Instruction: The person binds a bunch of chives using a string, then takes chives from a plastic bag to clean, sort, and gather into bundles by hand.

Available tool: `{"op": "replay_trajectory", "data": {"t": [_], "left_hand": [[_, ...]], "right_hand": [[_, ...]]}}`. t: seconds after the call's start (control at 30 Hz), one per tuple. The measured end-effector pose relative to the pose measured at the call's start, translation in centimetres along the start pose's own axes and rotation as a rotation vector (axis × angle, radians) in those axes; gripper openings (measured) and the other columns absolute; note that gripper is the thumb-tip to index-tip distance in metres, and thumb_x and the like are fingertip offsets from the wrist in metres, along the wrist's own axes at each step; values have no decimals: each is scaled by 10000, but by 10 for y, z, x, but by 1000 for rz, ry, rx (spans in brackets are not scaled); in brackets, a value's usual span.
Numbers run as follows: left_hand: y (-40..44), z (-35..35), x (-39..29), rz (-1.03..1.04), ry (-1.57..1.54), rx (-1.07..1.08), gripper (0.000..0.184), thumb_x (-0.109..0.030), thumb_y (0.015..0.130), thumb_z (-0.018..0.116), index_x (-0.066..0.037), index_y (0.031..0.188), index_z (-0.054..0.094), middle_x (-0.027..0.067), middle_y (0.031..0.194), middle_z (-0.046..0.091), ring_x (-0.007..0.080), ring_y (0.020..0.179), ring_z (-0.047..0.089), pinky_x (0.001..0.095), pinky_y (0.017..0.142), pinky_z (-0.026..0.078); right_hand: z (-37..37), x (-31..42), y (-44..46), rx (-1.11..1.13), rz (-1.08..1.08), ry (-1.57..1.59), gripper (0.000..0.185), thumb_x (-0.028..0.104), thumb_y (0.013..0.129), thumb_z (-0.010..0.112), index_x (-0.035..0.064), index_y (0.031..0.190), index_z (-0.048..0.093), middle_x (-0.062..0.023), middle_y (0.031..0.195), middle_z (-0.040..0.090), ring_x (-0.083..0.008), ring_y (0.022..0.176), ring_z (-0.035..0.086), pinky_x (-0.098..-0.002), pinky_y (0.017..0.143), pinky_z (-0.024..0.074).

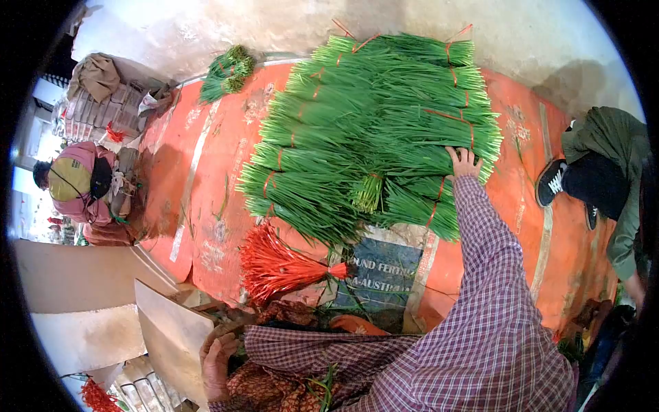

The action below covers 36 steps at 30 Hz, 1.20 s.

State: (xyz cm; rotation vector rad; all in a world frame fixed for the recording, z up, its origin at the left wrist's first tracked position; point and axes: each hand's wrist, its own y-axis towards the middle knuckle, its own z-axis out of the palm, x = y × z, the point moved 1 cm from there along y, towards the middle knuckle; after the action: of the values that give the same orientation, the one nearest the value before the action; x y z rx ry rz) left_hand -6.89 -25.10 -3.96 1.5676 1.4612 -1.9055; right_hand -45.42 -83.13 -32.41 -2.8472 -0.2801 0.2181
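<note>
My right hand [465, 163] lies with spread fingers on the right end of a pile of green leafy bundles [384, 103], near their pale cut stems. Red ties bind the bundles, which look like garlic chives. A smaller bundle [368, 191] points its stem ends toward me at the pile's near side. Down at the lower left, my left hand [218, 357] is raised, its fingers loosely bent and apart, with nothing visible in it. Between the pile and my body lies a bunch of red plastic strips [285, 264], tied at its right end.
An orange woven sheet [178, 185] covers the floor, with a dark printed patch [384, 264] near me. Another small green bundle [228, 72] lies by the wall. One person [75, 178] sits at the left; another person [604, 158] is close on the right. A board [171, 336] leans lower left.
</note>
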Motion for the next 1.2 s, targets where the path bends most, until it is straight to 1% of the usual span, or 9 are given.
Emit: {"op": "replay_trajectory", "data": {"t": [0.23,0.37,0.4,0.47,0.53,0.7,0.97,1.07,1.2], "left_hand": [[-28,-4,1,12,161,-1,444,-177,892,579,68,1247,475,187,1036,631,251,923,632,343,820,517],[-43,-12,5,57,200,-142,473,-204,898,582,62,1270,463,159,980,638,239,890,638,350,801,524],[-54,2,-9,58,199,-137,473,-204,898,582,62,1270,463,159,980,638,239,890,638,350,801,524],[-83,41,-47,-212,153,-182,477,-288,927,550,-20,1308,446,152,1229,532,270,1137,517,417,889,487],[-87,38,-46,-183,165,-192,466,-277,915,572,-4,1280,475,139,1195,549,256,1102,525,389,887,477],[-69,-4,-15,-84,206,-210,491,-255,896,599,33,1273,473,132,1049,598,236,968,581,357,835,496],[-49,-99,23,15,49,-124,592,-272,879,625,57,1321,407,139,924,641,233,811,647,352,733,538],[-53,-108,25,43,-32,-119,550,-256,879,624,47,1298,438,153,930,655,233,789,665,340,697,542],[-58,-110,24,44,-27,-169,501,-237,900,593,49,1282,439,147,955,650,234,792,665,331,646,547]], "right_hand": [[-35,4,-46,9,-82,83,933,360,695,798,407,1422,217,-25,1405,292,-271,1335,241,-606,1049,204],[-30,-2,-81,-435,-320,252,642,256,768,736,292,1331,431,-28,1313,428,-239,1240,380,-494,1046,273],[-42,-3,-93,-381,-222,421,540,170,799,691,180,1295,477,-78,1264,472,-245,1190,424,-451,1026,318],[-2,-35,-60,-434,-59,760,512,205,814,682,137,1280,481,-112,1200,515,-256,1114,484,-435,965,377],[41,-71,-25,-537,306,1329,489,256,835,656,88,1262,487,-148,1133,561,-269,1039,543,-421,908,436],[61,-93,-5,-445,865,1902,480,345,871,566,55,1247,494,-153,1115,573,-277,1041,541,-426,925,427],[77,-140,33,-116,827,2071,571,486,929,423,3,1222,505,-161,1085,592,-290,1044,536,-435,952,413],[84,-150,40,-166,711,2045,626,526,937,413,-9,1251,498,-164,1103,600,-289,1052,539,-440,950,407],[51,-133,16,-343,832,2085,637,518,924,458,-18,1265,501,-155,1097,628,-282,1044,559,-405,915,428]]}}
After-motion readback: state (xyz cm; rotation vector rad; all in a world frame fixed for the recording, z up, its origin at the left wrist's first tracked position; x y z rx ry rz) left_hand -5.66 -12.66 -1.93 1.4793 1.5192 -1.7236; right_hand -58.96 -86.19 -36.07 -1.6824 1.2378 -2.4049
